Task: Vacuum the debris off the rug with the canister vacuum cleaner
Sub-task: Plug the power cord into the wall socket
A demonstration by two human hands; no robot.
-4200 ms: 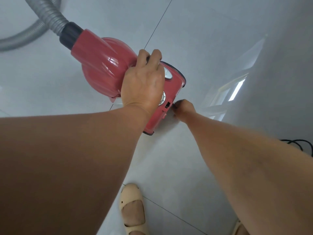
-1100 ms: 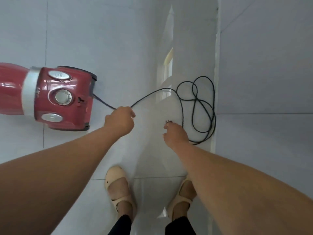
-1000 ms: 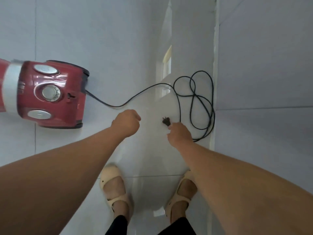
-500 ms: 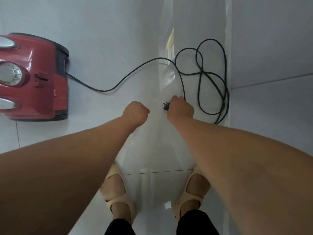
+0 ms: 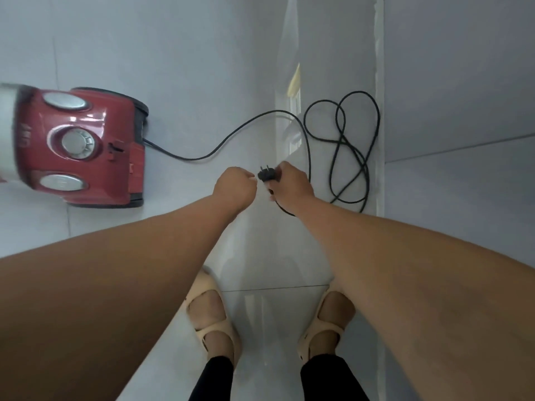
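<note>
Both outstretched, R hand pinching plug, L hand fisted alongside

canister vacuum: smooth red plastic shell, glossy, catching highlights. dial and oval buttons: silvery, metal-look finish. cord: black, matt, rubbery sheath. plug: black matt plastic. floor tiles: pale, smooth, glossy, reflective. shoes: cream, matt, moulded rubbery plastic.
</note>
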